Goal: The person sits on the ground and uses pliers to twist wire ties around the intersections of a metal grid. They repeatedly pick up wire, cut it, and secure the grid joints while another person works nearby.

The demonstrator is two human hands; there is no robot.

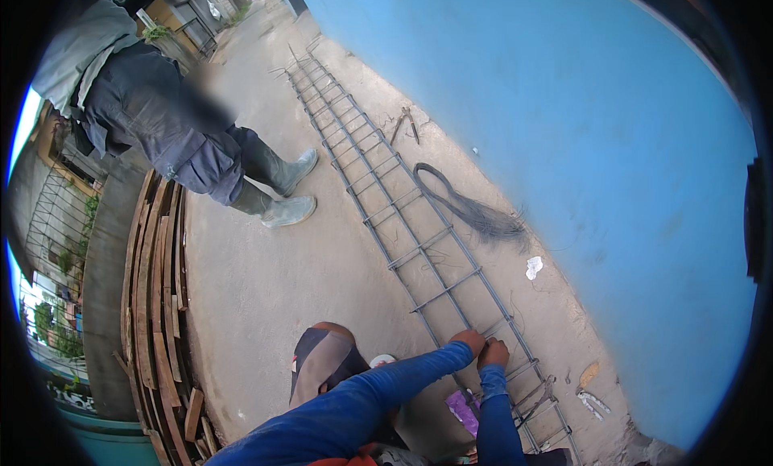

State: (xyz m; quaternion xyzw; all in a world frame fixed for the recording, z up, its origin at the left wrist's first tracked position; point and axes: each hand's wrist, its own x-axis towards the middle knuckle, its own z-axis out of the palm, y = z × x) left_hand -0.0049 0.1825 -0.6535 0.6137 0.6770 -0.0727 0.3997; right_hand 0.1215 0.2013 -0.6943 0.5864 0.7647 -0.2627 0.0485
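Note:
A long cage of steel reinforcing bars (447,289) with cross ties lies on the concrete, running away from me. My left hand (469,341) is closed at the middle bar, and my right hand (493,354) is closed right beside it. The fingers of both bend in over the joint of bar and cross tie. Whatever they pinch is too small and covered to make out. Beyond them, a looped bundle of thin dark wire (477,214) rests on the ground, right of the cage. A pair of pliers (594,404) lies to the right of the near end.
At left stands another person in grey trousers and rubber boots (290,211). Stacked wooden planks (157,305) run along the left side. The blue wall (564,103) bounds the right. A second hand tool (405,126), a white scrap (534,267) and a purple packet (463,411) are on the ground.

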